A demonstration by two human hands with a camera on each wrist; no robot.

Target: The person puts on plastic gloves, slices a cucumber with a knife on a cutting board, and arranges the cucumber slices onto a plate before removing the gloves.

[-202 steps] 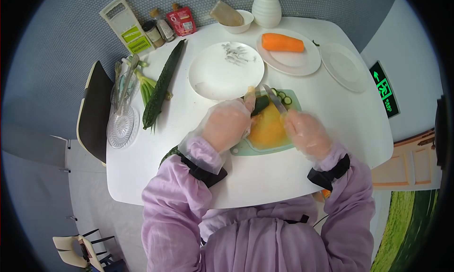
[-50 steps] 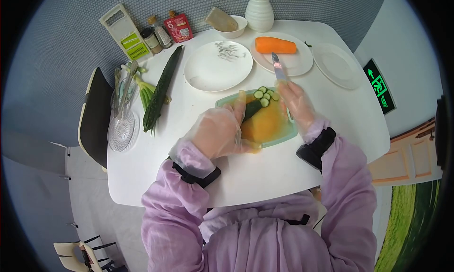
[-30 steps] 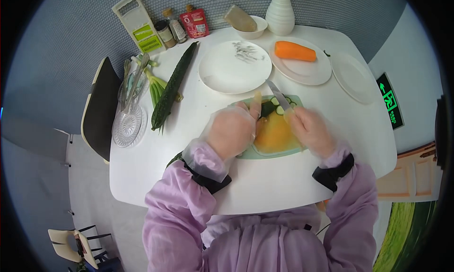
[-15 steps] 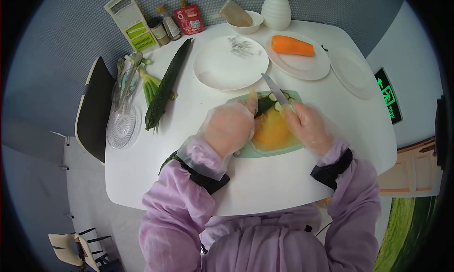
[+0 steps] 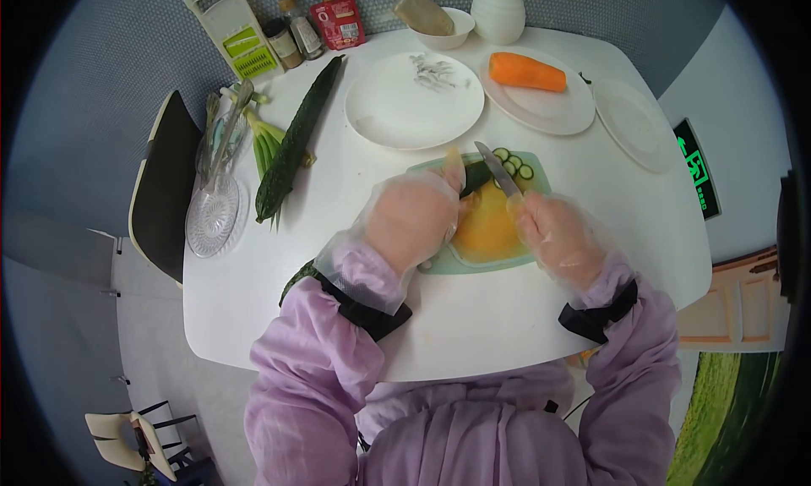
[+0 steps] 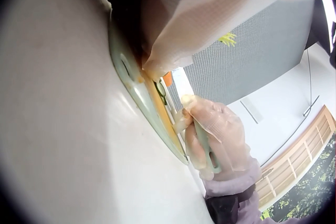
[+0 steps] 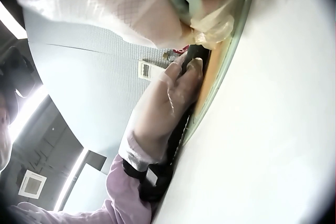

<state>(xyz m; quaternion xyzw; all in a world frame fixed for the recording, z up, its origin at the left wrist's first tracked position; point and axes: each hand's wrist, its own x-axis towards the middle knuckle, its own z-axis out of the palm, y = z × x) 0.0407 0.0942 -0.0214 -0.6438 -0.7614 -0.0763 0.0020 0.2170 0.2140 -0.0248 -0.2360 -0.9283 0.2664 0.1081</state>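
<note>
Both hands wear clear plastic gloves. The left hand grips a dark green cucumber lying on the pale green cutting board; a bumpy green length shows beside the left sleeve. The right hand holds a knife, its blade by the cucumber's cut end, tip pointing away and left. In the left wrist view the green knife handle lies within the right hand's fingers. Several round cucumber slices lie beyond the blade. The board's middle is stained orange.
Behind the board stand a white plate, a plate with a peeled carrot and another pale plate. A whole cucumber, scallions and a glass dish sit left; a grater leans behind.
The knife, raised off the board toward the carrot plate 1.7 s ago, is back over the board at the cucumber. More slices show than 6.7 s ago. Both hands keep their holds.
</note>
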